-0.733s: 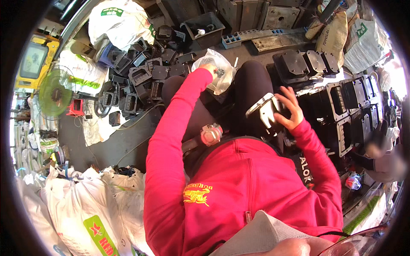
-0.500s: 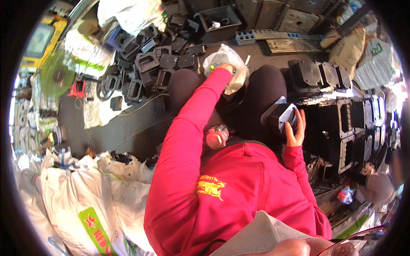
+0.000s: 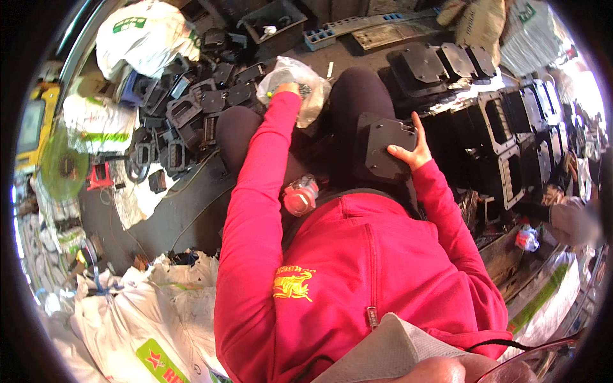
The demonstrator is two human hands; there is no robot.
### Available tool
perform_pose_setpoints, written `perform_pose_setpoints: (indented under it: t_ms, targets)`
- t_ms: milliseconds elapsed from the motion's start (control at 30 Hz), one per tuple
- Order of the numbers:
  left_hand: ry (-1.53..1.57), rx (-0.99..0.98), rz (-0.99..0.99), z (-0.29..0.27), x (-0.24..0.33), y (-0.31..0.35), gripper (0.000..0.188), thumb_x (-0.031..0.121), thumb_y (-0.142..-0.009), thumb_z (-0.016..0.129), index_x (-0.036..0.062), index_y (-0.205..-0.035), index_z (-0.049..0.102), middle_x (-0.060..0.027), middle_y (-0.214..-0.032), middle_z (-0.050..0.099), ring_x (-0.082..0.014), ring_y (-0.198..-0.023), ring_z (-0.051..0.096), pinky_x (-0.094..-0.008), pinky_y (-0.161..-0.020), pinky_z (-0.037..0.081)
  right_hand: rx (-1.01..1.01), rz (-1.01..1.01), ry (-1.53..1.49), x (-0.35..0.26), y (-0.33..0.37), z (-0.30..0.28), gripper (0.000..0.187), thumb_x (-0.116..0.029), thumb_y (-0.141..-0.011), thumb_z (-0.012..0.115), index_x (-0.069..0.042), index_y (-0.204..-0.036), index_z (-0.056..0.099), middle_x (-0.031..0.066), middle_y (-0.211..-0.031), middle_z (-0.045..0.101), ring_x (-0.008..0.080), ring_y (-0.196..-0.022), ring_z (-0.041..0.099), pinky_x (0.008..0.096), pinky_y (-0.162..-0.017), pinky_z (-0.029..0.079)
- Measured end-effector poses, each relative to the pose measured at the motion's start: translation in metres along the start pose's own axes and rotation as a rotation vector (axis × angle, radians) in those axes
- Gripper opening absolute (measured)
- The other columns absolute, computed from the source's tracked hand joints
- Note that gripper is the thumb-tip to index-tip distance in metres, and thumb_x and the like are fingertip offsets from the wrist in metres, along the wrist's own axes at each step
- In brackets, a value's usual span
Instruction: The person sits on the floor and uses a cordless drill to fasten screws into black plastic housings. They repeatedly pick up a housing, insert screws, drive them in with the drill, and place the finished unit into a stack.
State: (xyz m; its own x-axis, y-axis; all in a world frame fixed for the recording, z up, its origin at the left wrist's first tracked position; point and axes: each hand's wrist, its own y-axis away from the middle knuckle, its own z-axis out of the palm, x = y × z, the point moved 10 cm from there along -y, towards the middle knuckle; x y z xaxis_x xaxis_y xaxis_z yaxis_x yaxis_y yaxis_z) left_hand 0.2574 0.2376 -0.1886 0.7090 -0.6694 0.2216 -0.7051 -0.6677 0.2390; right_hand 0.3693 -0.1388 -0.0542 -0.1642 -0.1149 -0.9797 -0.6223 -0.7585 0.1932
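Black housing [image 3: 386,147]: turned since the earlier frame, flat face now upward; at 2 o'clock from mid-view, on the right thigh [image 3: 354,96].
Right hand [image 3: 417,150]: holding it, thumb over the face, forefinger along the outer edge.
Left hand [image 3: 287,88]: in the plastic bag [image 3: 313,96], 12 o'clock; cannot tell its finger closure.
Handling: probably stiff, light, smooth; side edges suit gripping.
Room: stacked housings [image 3: 520,112] crowd 3 o'clock; dark floor [image 3: 140,230] gives space at 9.

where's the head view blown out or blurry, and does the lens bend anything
Head view: glare washes out the far right edge; bright light nearly whitens the sack at upper left; the green fan's blades blur together; black corners frame the fisheye circle, edges curving near its rim; the black part at the right hand looks fairly sharp.
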Motion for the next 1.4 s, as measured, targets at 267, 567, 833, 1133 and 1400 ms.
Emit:
perform_pose_setpoints:
  t_ms: [267,567,833,1133,1400]
  targets:
    - [0.104,0.035,0.012,-0.023,-0.011,0.010,0.014,0.024,-0.071,0.068,0.0163,-0.083,0.071,-0.0090,-0.084,0.070,-0.0288,-0.081,0.068,-0.0377,-0.075,0.053,-0.068,0.094,-0.062,0.001,-0.009,0.012,0.108,-0.019,-0.066,0.087,-0.001,-0.147,0.017,0.0203,-0.136,0.044,0.0268,-0.126,0.044,0.0367,-0.106,0.035]
    - [1.051,-0.272,0.136,-0.113,0.086,0.075,0.022,0.016,-0.086,0.065,0.0059,-0.106,0.065,-0.0056,-0.089,0.069,-0.0116,-0.078,0.066,-0.0207,-0.057,0.050,-0.120,-0.035,0.138,-0.015,-0.004,0.030,0.101,-0.026,-0.064,0.087,-0.003,-0.144,0.031,0.0182,-0.138,0.043,0.0267,-0.130,0.040,0.0363,-0.108,0.031]
    - [0.956,-0.964,0.512,-0.103,0.232,0.150,0.027,0.021,-0.082,0.071,0.0067,-0.105,0.068,-0.0027,-0.091,0.069,-0.0088,-0.076,0.064,-0.0212,-0.057,0.046,-0.162,0.018,0.056,-0.014,-0.007,0.040,0.100,-0.029,-0.062,0.088,-0.006,-0.143,0.033,0.0181,-0.134,0.046,0.0264,-0.127,0.043,0.0360,-0.106,0.034]
    - [0.928,-1.012,0.410,-0.069,0.237,0.150,0.024,0.020,-0.078,0.075,0.0105,-0.100,0.071,0.0019,-0.087,0.069,-0.0041,-0.066,0.055,-0.0201,-0.055,0.041,-0.110,0.007,0.185,-0.012,-0.006,0.035,0.102,-0.037,-0.060,0.088,-0.009,-0.143,0.035,0.0186,-0.127,0.053,0.0277,-0.119,0.051,0.0371,-0.100,0.041]
    - [1.021,-0.959,0.348,-0.068,0.232,0.155,0.023,0.018,-0.077,0.076,0.0093,-0.098,0.071,0.0007,-0.086,0.069,-0.0041,-0.071,0.057,-0.0203,-0.060,0.042,-0.065,-0.057,0.275,-0.021,-0.002,0.034,0.102,-0.043,-0.060,0.086,-0.012,-0.142,0.035,0.0209,-0.125,0.056,0.0315,-0.118,0.053,0.0394,-0.098,0.043]
